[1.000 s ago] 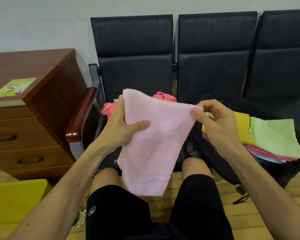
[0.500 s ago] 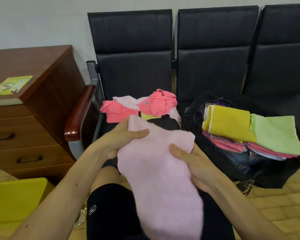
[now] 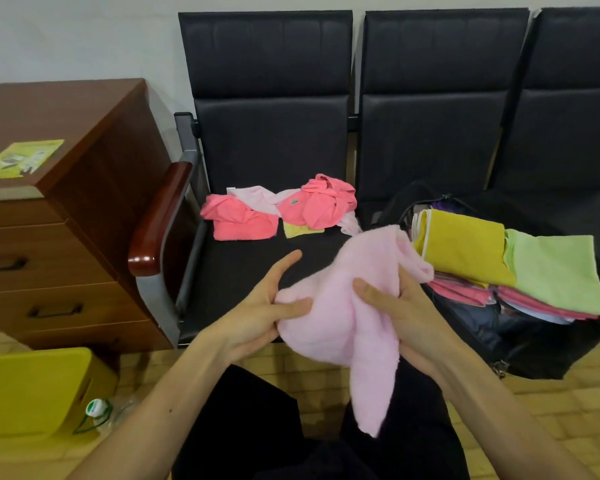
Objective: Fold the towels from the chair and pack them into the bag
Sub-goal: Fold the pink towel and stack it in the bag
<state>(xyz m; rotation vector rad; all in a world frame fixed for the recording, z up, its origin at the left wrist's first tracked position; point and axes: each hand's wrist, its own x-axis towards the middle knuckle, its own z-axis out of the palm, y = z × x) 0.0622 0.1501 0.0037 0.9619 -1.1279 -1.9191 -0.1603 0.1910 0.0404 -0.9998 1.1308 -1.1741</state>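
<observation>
Right hand [image 3: 406,318] grips pink towel [image 3: 329,329]; leaflet [image 3: 21,159] seemingly unreadable.

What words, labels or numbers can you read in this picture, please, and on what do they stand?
Nothing is legible.
Yellow-green printed leaflet on the brown wooden drawer cabinet: print too blurred.
Small grey tag on the crumpled coral-pink towel: too small.
Green-and-white cap of the clear plastic bottle: marking too blurred.

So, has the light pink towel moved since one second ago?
Yes. Against the chair, the pink towel went down and right: it no longer hides the pile there and now sits nearer the bag.
</observation>
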